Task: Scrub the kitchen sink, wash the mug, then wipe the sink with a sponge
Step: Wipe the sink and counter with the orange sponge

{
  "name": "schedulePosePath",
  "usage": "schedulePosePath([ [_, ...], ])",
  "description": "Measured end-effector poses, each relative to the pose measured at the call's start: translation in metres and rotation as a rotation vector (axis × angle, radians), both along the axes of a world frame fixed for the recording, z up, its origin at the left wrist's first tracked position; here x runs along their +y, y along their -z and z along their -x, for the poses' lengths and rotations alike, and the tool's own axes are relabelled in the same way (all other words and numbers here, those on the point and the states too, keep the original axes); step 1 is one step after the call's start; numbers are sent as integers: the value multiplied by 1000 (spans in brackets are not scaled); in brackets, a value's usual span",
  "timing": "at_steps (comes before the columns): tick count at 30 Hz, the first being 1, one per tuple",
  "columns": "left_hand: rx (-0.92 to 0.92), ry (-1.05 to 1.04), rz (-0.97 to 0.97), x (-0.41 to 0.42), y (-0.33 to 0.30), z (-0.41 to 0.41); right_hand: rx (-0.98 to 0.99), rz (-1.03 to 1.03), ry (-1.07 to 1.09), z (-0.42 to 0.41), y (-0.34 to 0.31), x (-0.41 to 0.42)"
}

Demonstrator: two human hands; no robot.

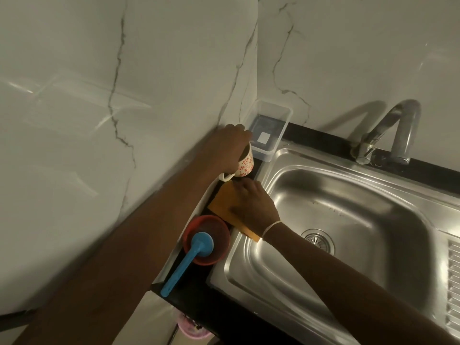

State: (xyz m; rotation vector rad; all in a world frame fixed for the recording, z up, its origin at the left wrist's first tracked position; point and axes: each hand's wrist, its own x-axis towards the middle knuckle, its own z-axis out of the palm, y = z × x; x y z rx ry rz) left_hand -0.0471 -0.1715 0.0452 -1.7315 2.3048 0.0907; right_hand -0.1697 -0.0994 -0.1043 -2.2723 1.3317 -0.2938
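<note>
Mug gripped from above by left hand, left of sink; right hand flat on sponge; likely wash step, next carry mug under tap

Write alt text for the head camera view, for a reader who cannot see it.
A person's left hand grips a patterned mug from above beside a steel sink, while the right hand rests on an orange sponge on the dark counter. Nearer the camera, a blue brush sits in a red bowl; a clear container and tap stand behind.
</note>
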Motion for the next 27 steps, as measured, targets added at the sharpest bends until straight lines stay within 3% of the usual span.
schedulePosePath([
  [2,15,-7,-7,1,1,-1,142,243,-314,4,20,5],
  [4,31,-19,-15,4,2,-2,243,310,-560,9,38,6],
  [11,68,-97,-26,16,2,-8,259,392,-808,-3,49,-20],
  [19,112,-182,1,18,-23,-5,124,253,-672,-8,52,-37],
  [22,134,-208,-30,32,-20,-1,-30,364,-604,-2,46,-37],
  [25,107,-214,-53,48,-15,-1,-203,510,-400,0,37,-40],
  [27,58,-190,-33,55,-11,-3,-237,502,-302,-1,35,-42],
])
